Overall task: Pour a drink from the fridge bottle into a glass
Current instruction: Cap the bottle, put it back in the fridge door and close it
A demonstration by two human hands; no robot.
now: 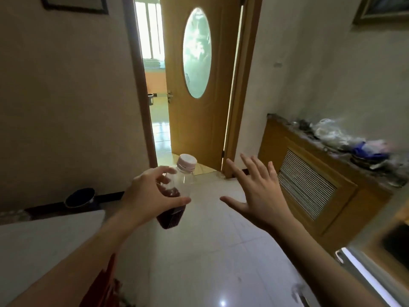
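Note:
My left hand (150, 193) grips a clear plastic bottle (180, 185) around its middle. The bottle has a pale pink cap and is roughly half full of dark reddish-brown drink. It leans slightly, cap pointing up and away from me. My right hand (259, 193) hovers to the right of the bottle, fingers spread wide and palm facing left, touching nothing. No glass is in view.
A wooden door (199, 120) with an oval frosted pane stands ajar straight ahead, with a bright tiled room beyond it. A wooden radiator cover (309, 185) with clutter on top runs along the right wall. A white surface (44, 240) lies at lower left, glossy floor tiles (210, 251) below.

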